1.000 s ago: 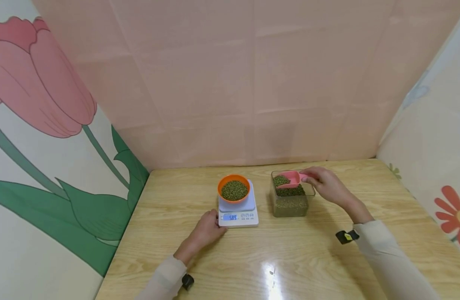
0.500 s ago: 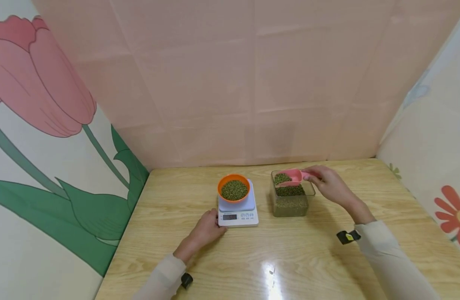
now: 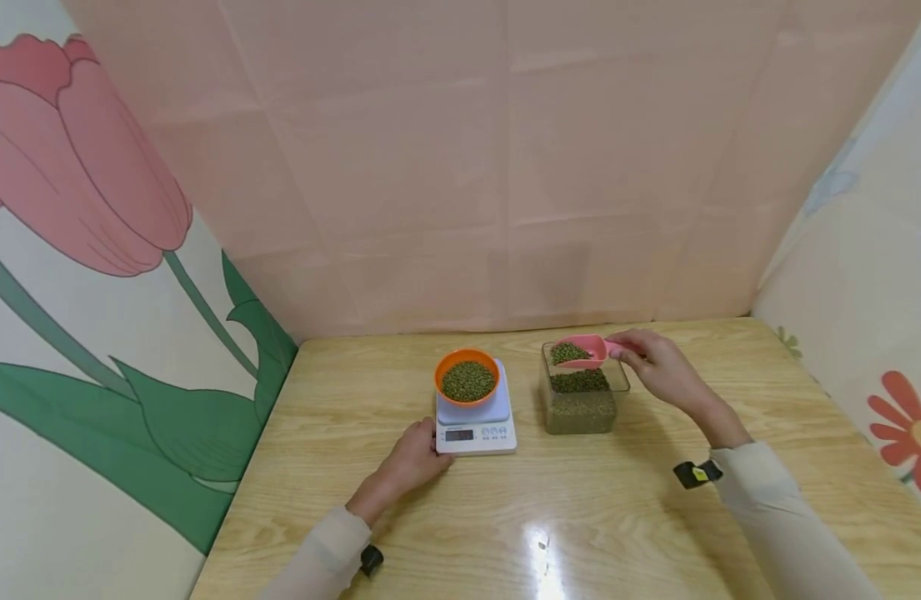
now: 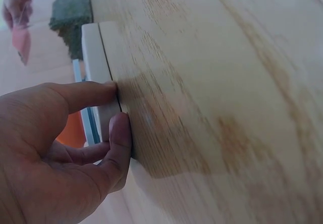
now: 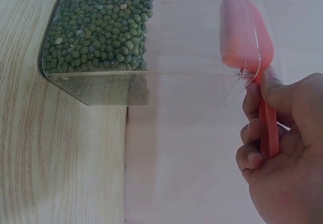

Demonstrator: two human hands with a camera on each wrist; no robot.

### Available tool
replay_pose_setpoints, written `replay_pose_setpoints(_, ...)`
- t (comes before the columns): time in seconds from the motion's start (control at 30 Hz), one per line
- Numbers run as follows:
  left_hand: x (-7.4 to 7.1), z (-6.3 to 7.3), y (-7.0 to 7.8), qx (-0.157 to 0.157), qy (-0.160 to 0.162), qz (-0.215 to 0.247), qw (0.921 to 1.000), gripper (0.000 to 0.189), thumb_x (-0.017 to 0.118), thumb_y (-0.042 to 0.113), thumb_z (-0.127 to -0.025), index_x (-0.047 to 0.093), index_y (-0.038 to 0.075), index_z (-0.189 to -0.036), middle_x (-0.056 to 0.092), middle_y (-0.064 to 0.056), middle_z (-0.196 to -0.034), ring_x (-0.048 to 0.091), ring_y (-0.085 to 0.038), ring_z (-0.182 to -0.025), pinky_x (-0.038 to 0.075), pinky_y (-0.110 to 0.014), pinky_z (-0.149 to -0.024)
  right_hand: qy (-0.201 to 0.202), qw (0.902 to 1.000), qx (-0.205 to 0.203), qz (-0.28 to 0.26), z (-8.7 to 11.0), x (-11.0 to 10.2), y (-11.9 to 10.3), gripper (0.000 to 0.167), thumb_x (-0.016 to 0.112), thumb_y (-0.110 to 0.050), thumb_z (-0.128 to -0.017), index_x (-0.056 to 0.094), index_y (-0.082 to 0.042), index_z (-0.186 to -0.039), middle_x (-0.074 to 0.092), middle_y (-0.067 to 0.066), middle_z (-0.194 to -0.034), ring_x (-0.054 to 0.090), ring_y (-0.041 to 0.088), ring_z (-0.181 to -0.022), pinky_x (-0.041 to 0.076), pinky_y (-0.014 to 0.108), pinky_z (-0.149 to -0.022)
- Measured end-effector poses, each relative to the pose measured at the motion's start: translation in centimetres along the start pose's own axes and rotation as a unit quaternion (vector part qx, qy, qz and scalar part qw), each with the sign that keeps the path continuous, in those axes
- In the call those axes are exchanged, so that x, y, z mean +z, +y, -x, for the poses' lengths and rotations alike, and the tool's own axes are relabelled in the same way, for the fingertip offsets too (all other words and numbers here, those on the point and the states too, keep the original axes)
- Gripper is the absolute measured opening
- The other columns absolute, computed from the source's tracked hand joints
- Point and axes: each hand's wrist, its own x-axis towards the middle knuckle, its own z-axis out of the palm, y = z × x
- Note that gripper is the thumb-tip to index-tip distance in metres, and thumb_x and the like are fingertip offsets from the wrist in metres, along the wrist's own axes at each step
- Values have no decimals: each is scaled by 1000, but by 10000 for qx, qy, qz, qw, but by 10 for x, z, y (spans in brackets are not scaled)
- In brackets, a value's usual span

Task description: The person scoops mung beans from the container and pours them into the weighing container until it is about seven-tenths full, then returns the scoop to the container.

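My left hand [image 3: 415,456] grips the front left corner of a white kitchen scale [image 3: 477,448], thumb and fingers at its edge in the left wrist view. On the scale's platform sits an orange bowl [image 3: 468,403] of green mung beans [image 3: 468,382]. The scale's display [image 3: 460,435] is dark. My right hand [image 3: 655,367] holds a pink scoop [image 3: 597,347] by its handle, the fingers curled round it. A heap of mung beans [image 3: 570,354] lies in the scoop, which is over a clear plastic container [image 3: 580,417], part-filled with mung beans [image 5: 98,27].
The wooden table [image 3: 295,433] meets a pink-covered back wall [image 3: 400,208]. Painted flowers decorate the side walls, a tulip [image 3: 122,167] on the left and a red flower [image 3: 910,425] on the right. Each wrist wears a black strap [image 3: 696,474].
The pink scoop with its beans has risen slightly above the beans in the container. The scale's display, lit one second ago with what reads as 589, has gone dark. My left hand stays put.
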Motion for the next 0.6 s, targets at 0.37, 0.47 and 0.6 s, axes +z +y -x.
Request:
replay_pose_setpoints(0.37, 1, -3, -3, 111, -15, -66, 9999, 39, 81, 11, -91, 61, -6, -120, 64, -11, -100, 54, -18, -88, 53, -33, -76, 55, 9999, 22, -138, -1, -2, -1, 26, 59, -11, -109, 71, 6, -125, 75, 25, -115, 71, 36, -101, 54, 23, -79)
replay_pose_setpoints(0.47, 1, -3, -3, 109, -37, -83, 9999, 40, 81, 11, -91, 61, -6, -121, 64, -11, -102, 54, -18, -89, 53, -33, -77, 95, 9999, -29, -132, -2, -3, -2, 24, 60, -11, -109, 72, 4, -124, 75, 23, -113, 71, 27, -98, 54, 23, -78)
replay_pose_setpoints(0.6, 0, -3, -3, 85, -60, -91, 9999, 40, 82, 11, -91, 61, -6, -121, 63, -12, -102, 54, -19, -89, 53, -33, -76, 98, 9998, -64, -144, -5, -2, -3, 23, 60, -12, -109, 73, 2, -123, 74, 20, -113, 70, 24, -97, 53, 22, -79)
